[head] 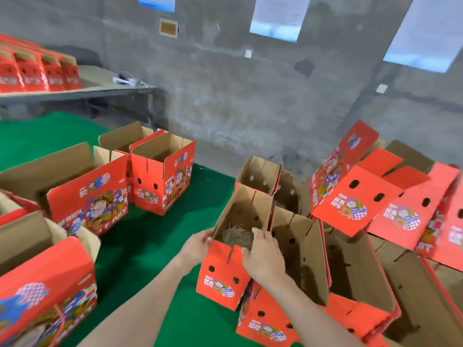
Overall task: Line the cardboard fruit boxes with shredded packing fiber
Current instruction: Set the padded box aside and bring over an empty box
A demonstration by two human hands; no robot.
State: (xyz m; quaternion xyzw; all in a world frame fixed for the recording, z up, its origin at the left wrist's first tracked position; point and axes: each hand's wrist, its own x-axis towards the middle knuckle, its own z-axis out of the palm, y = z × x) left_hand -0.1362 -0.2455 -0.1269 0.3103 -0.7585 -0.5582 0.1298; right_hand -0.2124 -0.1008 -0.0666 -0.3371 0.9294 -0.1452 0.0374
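A green mat (150,246) covers the floor below a rough grey concrete wall (225,96) with bright windows (278,18), and a long grey table (97,77) at far left bears a small white bundle (127,80).

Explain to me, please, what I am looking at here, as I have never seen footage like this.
There is no machine here. One camera worn on a person's head looks forward and down at their two bare hands. The left hand grips the left corner of an open red cardboard box, and the right hand holds its near rim. A wad of shredded fiber lies at the bottom of that box. Around it, on a green mat, stand more open boxes. A table at the back left carries others.
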